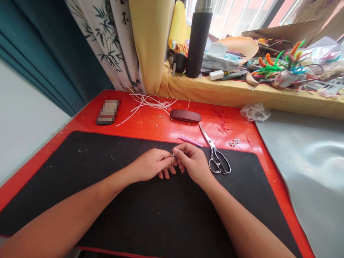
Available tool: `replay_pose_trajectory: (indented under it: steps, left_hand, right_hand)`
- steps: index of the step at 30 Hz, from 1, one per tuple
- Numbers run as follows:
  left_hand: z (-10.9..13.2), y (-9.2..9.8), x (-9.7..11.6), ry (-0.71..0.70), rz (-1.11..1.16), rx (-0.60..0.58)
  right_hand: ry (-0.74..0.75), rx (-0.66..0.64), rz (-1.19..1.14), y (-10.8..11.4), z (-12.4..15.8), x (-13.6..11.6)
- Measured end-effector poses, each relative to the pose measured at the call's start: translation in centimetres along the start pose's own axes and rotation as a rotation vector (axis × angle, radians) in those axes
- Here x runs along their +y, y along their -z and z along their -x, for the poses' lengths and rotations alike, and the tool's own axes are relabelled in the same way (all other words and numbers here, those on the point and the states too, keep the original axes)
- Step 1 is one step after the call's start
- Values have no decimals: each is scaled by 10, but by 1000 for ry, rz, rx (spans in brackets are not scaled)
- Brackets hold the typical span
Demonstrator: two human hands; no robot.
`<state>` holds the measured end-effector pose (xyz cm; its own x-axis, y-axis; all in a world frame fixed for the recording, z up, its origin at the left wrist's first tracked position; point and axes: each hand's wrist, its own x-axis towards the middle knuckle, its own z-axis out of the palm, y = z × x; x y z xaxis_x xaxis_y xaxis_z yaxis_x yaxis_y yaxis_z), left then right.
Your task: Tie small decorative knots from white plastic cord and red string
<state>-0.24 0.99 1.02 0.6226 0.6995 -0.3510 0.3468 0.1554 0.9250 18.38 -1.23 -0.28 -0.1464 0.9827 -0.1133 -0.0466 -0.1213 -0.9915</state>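
Head view: our left hand (156, 163) and right hand (192, 162) meet, both pinching a strand (173, 155); scissors (211, 144) lie right, tweezers (189, 141) far.

Shows whitish on the thin strand (172, 166), black on the mat (156, 218), bright red on the table (145, 124); gleams silver on the scissors (211, 142), purple on the tweezers (189, 141), maroon on the case (185, 115); prints dark bamboo across the white curtain (109, 46).
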Motion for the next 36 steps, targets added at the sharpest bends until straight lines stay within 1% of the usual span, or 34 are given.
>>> replay_pose_trajectory:
  steps: [4, 9, 18, 22, 27, 32, 36]
  left_hand:
    - [0, 0, 0, -14, -9, 10]
    - [3, -3, 2, -40, -124, 74]
    - [1, -1, 1, -37, -85, 36]
    - [2, 3, 2, -39, -32, -20]
    - [3, 9, 8, -49, 130, -121]
    - [5, 11, 10, -61, 243, -184]
    - [6, 12, 11, -49, 316, -245]
  right_hand:
    - [4, 17, -7, 0, 0, -2]
    - [16, 23, -34, -1, 1, -3]
    - [8, -9, -74, 1, -1, 4]
    - [-7, -52, -95, 3, -2, 3]
    - [-56, -113, -181, 7, -3, 0]
    - [-110, -174, -269, 9, -2, 3]
    - [-131, -190, -322, 9, -1, 3]
